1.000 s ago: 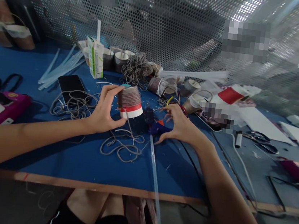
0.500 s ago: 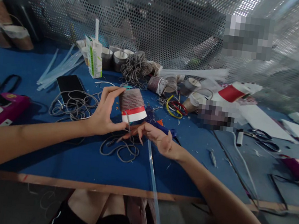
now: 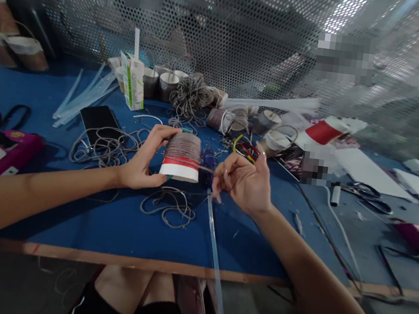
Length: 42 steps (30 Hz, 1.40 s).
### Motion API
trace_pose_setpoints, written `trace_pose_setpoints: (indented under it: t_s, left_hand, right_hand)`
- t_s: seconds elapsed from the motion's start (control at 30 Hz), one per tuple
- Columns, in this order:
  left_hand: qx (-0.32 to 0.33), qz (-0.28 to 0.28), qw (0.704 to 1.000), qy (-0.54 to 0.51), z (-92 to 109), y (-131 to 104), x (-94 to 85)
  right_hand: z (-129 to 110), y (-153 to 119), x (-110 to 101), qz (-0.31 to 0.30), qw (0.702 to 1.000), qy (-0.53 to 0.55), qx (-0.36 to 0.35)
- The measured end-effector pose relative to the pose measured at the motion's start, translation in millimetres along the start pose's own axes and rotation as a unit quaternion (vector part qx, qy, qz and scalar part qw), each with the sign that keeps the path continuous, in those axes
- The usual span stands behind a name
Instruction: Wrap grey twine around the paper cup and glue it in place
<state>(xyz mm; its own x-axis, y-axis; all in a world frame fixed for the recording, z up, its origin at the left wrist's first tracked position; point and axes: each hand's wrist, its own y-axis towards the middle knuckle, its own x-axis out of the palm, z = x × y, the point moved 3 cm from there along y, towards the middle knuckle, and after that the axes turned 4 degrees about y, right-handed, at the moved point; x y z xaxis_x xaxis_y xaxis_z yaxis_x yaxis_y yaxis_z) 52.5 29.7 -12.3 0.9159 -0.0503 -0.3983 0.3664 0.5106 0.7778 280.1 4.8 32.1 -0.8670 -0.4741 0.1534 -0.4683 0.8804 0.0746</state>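
Note:
My left hand [image 3: 142, 164] grips a paper cup [image 3: 179, 172] on its side of the table, with the thumb at the white rim and the fingers at the other end. Grey cord winds round most of the cup, and a red and white band of it stays bare. From the cup a stretch of cord [image 3: 205, 169] runs to my right hand [image 3: 246, 184], whose fingers are closed on it and slightly blurred. Loose cord [image 3: 168, 210] lies in loops below the cup. Behind the hands, partly hidden, is a blue glue gun [image 3: 208, 159] with a long clear glue stick [image 3: 215, 254] reaching past the table edge.
At left are a phone [image 3: 100, 122], tangled cord [image 3: 109, 146] and clear glue sticks [image 3: 83, 98]. A drink carton [image 3: 132, 82], several cups and a cord bundle [image 3: 191, 93] line the back. Scissors [image 3: 369, 192] lie at right. Perforated metal mesh [image 3: 225, 31] stands behind.
My right hand has moved from beneath the cup out to its right, drawing the cord along. The cup has tilted more upright and shifted slightly left and down in my left hand.

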Motion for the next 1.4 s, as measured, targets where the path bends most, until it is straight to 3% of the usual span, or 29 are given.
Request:
trace_pose_setpoints:
  t_s: [0.1,0.2,0.27,0.3,0.37,0.47,0.57,0.63,0.77,1.0,1.4]
  left_hand:
    - [0.009,0.001,1.0,0.003,1.2,0.6,-1.0]
    - [0.022,-0.008,1.0,0.002,3.6,1.7,-1.4]
    - [0.029,-0.017,0.999,0.011,4.8,2.6,-1.0]
    - [0.031,-0.019,0.999,0.019,5.1,3.0,-0.6]
    - [0.031,-0.017,0.999,0.042,5.7,4.1,0.4]
    - [0.025,-0.004,0.997,0.078,7.2,5.5,2.0]
    - [0.028,-0.008,0.993,0.115,10.0,6.4,3.3]
    - [0.025,-0.018,0.99,0.135,11.1,6.5,3.6]
    - [0.014,-0.015,0.99,0.139,11.0,5.8,2.6]
    - [0.012,-0.008,0.998,0.06,11.8,5.8,1.6]
    - [0.005,0.029,0.998,-0.05,5.4,0.2,2.4]
  right_hand:
    - [4.2,-2.6,-5.0,0.046,0.989,-0.132,-0.051]
    - [-0.9,-10.6,-7.9,0.145,0.93,-0.278,-0.192]
    - [-5.4,-16.7,-6.9,0.189,0.902,-0.29,-0.259]
    - [-7.1,-19.0,-5.5,0.193,0.905,-0.265,-0.271]
    - [-8.3,-21.6,0.4,0.149,0.938,-0.188,-0.248]
    - [-3.8,-24.7,14.3,0.022,0.984,-0.099,-0.145]
    - [5.3,-28.9,24.5,-0.092,0.99,-0.084,-0.062]
    - [10.1,-30.4,26.6,-0.131,0.987,-0.084,-0.044]
    - [8.7,-28.0,23.9,-0.089,0.99,-0.084,-0.069]
    - [-0.1,-20.3,20.4,0.009,0.995,-0.026,-0.091]
    - [2.9,-8.6,-5.3,0.154,0.984,0.011,-0.085]
